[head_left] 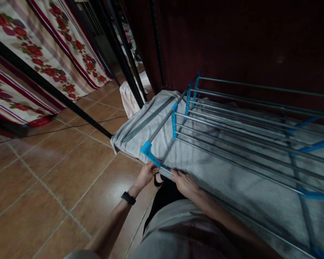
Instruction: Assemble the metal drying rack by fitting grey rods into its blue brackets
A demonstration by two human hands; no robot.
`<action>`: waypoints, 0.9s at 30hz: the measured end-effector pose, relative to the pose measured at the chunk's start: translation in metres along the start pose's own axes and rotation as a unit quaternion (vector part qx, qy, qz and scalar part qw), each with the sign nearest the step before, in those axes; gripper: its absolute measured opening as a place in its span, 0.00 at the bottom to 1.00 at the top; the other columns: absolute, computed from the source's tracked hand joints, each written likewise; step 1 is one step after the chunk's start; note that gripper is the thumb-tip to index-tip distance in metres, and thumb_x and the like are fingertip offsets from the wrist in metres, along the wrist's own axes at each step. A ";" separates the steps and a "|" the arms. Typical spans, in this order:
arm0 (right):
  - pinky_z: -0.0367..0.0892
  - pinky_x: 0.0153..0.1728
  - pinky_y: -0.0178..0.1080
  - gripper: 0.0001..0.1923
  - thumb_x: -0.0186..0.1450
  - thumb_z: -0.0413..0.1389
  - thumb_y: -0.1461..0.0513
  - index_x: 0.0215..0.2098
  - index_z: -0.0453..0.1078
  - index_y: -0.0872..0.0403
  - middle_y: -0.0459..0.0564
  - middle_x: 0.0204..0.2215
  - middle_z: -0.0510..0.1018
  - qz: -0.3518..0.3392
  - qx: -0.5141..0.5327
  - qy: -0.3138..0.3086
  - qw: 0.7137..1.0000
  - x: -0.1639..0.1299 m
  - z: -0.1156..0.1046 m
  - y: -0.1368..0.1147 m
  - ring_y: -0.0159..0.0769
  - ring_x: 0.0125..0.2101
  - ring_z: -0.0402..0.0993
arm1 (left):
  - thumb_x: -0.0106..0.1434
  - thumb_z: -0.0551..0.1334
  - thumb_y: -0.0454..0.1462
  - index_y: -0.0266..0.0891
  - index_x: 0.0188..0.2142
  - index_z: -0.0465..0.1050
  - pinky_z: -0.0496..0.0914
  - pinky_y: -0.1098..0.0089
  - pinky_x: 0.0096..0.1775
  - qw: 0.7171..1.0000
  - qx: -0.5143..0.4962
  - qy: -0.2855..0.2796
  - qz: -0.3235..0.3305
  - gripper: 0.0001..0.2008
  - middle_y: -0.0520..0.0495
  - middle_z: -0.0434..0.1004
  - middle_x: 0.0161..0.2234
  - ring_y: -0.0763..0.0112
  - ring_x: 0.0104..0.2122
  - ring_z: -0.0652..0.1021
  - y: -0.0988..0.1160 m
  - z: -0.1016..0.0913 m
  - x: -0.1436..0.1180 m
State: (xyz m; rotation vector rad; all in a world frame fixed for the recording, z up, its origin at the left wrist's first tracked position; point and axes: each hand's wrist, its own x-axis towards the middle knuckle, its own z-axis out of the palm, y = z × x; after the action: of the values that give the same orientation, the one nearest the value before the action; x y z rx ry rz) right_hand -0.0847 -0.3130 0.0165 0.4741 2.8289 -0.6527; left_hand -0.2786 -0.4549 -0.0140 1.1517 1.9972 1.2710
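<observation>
Head view: hands (pixel 149 171) (pixel 185 184), apparently curled closed, hold blue connector (pixel 150 155) and rod (pixel 166 169).

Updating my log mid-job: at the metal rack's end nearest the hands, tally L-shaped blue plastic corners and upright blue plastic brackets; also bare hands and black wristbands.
L-shaped blue plastic corners: 1
Upright blue plastic brackets: 3
Bare hands (left, right): 2
Black wristbands: 1
Total: 7

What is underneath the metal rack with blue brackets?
Gray cloth shows between the bars of the metal rack. Whatever supports the cloth there is covered, so it cannot be identified.
</observation>
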 end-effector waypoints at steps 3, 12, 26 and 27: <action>0.68 0.43 0.39 0.24 0.75 0.37 0.60 0.67 0.57 0.50 0.55 0.52 0.78 -0.005 0.002 0.003 1.000 0.000 -0.001 0.000 0.42 0.44 0.79 | 0.62 0.62 0.34 0.40 0.45 0.78 0.75 0.60 0.51 1.000 0.026 0.008 -0.001 0.12 0.44 0.82 0.45 0.61 0.45 0.81 0.001 0.000 0.002; 0.68 0.44 0.39 0.25 0.76 0.36 0.60 0.68 0.56 0.50 0.55 0.53 0.78 -0.012 0.024 -0.009 1.000 0.001 0.001 0.004 0.40 0.45 0.78 | 0.60 0.65 0.38 0.39 0.43 0.79 0.77 0.63 0.45 1.000 0.024 0.014 -0.005 0.11 0.45 0.83 0.41 0.62 0.41 0.82 0.001 -0.003 0.004; 0.68 0.47 0.39 0.25 0.75 0.38 0.60 0.69 0.55 0.49 0.55 0.56 0.76 -0.007 0.045 -0.013 0.999 0.002 0.006 0.008 0.41 0.49 0.76 | 0.61 0.65 0.37 0.38 0.44 0.79 0.77 0.62 0.45 1.000 0.005 -0.008 -0.010 0.12 0.44 0.83 0.41 0.60 0.41 0.82 0.001 -0.004 0.006; 0.68 0.47 0.39 0.25 0.75 0.39 0.60 0.69 0.55 0.49 0.55 0.56 0.76 -0.004 0.043 -0.014 0.999 0.002 0.007 0.008 0.41 0.49 0.76 | 0.60 0.65 0.37 0.38 0.43 0.79 0.77 0.61 0.45 1.000 -0.001 -0.008 -0.011 0.12 0.43 0.83 0.41 0.60 0.41 0.82 0.000 -0.004 0.006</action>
State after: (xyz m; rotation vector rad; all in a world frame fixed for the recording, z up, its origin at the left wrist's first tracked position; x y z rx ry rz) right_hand -0.0828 -0.3088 0.0068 0.4642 2.7864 -0.7796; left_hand -0.2846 -0.4516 -0.0123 1.1329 1.9904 1.2501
